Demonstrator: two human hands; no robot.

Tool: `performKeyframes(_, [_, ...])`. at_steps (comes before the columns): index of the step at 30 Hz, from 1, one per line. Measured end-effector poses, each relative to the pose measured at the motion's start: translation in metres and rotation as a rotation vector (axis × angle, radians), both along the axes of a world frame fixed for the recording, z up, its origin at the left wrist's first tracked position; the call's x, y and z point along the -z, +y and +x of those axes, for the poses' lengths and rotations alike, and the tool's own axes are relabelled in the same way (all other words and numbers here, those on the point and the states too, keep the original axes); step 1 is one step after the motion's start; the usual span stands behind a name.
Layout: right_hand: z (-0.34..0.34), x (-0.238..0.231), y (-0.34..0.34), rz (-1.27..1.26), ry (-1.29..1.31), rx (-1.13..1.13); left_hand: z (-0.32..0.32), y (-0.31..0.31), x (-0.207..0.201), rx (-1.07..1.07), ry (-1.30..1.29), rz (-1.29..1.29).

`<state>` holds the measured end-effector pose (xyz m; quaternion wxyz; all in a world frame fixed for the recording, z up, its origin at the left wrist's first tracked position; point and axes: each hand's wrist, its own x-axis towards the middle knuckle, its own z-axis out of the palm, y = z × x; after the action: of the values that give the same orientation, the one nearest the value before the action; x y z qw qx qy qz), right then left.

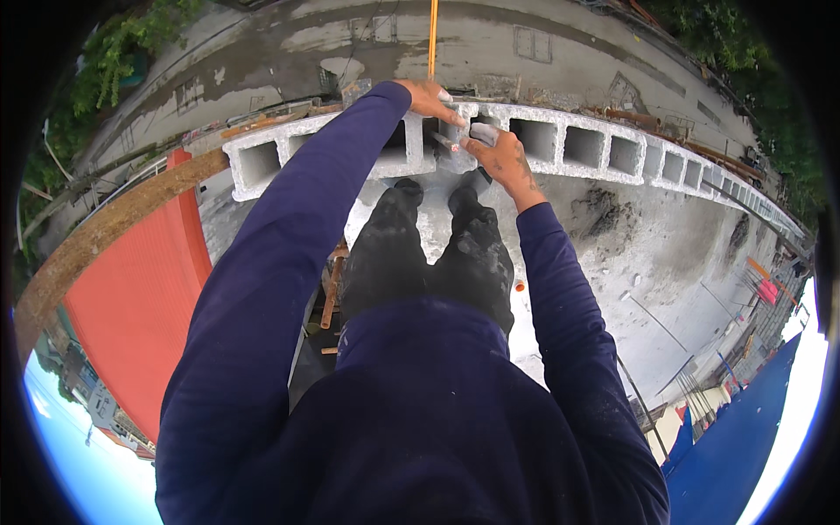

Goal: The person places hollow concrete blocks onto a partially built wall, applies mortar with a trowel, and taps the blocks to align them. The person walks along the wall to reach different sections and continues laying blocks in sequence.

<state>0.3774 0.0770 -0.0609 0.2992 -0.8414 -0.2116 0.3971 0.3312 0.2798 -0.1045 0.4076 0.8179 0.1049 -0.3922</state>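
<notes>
A row of grey hollow concrete blocks [584, 147] crosses in front of me, their open cells facing me. My left hand [429, 100] is closed over the top edge of a block near the middle, with pale coverings on some fingertips. Just right of it, my right hand [505, 164] curls its fingers against the same block beside an open cell; pale coverings show there too. Between the hands a thin rod [444, 141] with a reddish end sticks out of a cell. How far the fingers reach inside is hidden.
An orange-yellow upright line or pole [432, 39] rises beyond the blocks. At left are a brown beam [114, 223] and a red sheet roof [140, 289]. My legs stand close behind the blocks, on a grey slab [630, 271]. Far below lies a paved road [306, 39].
</notes>
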Motion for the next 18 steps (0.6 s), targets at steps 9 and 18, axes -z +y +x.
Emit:
performKeyframes(9, [0.011,-0.013,0.002,-0.091,-0.067,-0.244,-0.001,-0.008,-0.002,-0.071,-0.061,0.096])
performKeyframes(18, [0.026,-0.004,-0.001,-0.05,0.051,-0.31,-0.002,-0.009,0.001,-0.093,-0.01,0.053])
